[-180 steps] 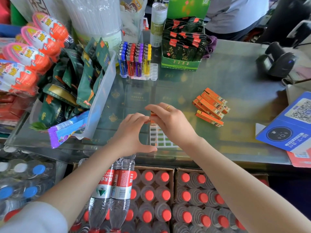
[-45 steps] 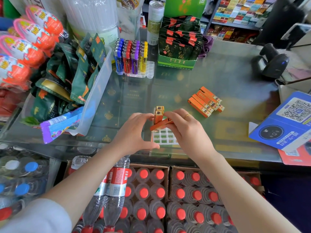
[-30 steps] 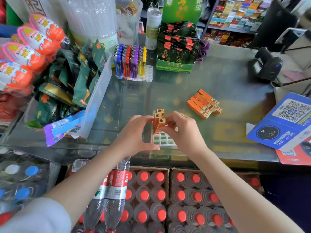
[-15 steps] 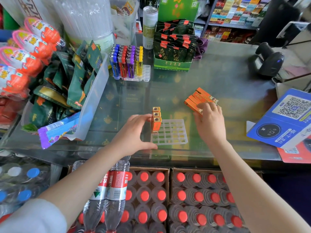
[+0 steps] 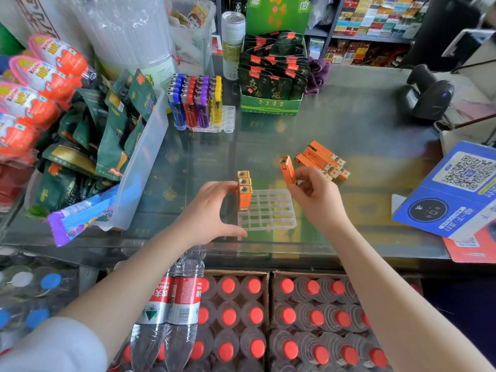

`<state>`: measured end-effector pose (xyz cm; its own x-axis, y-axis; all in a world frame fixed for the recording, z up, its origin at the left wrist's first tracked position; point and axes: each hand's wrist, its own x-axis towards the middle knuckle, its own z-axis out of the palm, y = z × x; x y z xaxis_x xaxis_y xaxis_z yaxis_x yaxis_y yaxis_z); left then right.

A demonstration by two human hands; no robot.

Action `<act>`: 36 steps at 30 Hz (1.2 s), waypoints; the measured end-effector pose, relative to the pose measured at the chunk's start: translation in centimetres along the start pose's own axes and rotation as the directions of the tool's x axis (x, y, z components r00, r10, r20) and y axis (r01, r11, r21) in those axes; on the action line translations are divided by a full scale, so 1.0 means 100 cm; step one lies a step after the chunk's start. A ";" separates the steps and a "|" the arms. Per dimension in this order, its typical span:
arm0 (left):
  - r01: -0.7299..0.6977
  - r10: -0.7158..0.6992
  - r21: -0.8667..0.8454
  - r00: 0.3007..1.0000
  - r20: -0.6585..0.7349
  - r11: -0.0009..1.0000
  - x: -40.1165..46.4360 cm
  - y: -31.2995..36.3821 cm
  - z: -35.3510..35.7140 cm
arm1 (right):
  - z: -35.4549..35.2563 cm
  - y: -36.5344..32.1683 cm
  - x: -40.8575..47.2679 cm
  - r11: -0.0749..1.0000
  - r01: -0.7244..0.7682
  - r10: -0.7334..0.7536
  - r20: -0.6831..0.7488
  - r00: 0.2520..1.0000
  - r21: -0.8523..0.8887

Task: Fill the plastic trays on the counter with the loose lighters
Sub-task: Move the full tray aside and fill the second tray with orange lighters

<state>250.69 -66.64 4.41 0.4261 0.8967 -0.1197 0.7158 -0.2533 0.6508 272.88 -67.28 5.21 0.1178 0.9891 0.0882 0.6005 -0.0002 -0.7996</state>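
Both hands work above a glass-topped shop counter. Her right hand pinches one orange rectangular lighter between thumb and fingertips, holding it upright in the air just right of the clear plastic grid tray. Beside the tray's left edge, the left hand has its fingers spread and loosely curved, fingertips at a row of three orange lighters standing in the tray's left column; whether they touch is unclear. A loose pile of orange lighters lies on the glass beyond the right hand. Further back stand a second tray of blue, red, purple and yellow lighters and a green cardboard box of dark sachets. Shelves of packets line the rear wall, and cartons of red-capped water bottles sit below the counter.
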 end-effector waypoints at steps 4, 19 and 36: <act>-0.013 0.013 -0.008 1.000 -0.001 1.000 0.000 0.001 -0.001 | 0.005 -0.009 -0.014 0.972 0.014 -0.028 0.059 0.998 0.235; -0.029 0.028 -0.031 1.000 -0.008 0.999 -0.002 -0.001 0.000 | 0.008 -0.025 -0.013 0.992 0.114 -0.113 0.019 0.993 -0.058; -0.035 0.035 -0.033 0.999 -0.002 0.999 -0.003 -0.003 0.000 | 0.010 -0.034 -0.002 0.981 0.046 -0.058 0.059 0.997 0.186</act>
<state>250.41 -66.81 4.26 0.4502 0.8878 -0.0955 0.6818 -0.2728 0.6788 270.07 -67.29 7.31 0.0356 0.9944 0.0990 0.4476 0.0727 -0.8913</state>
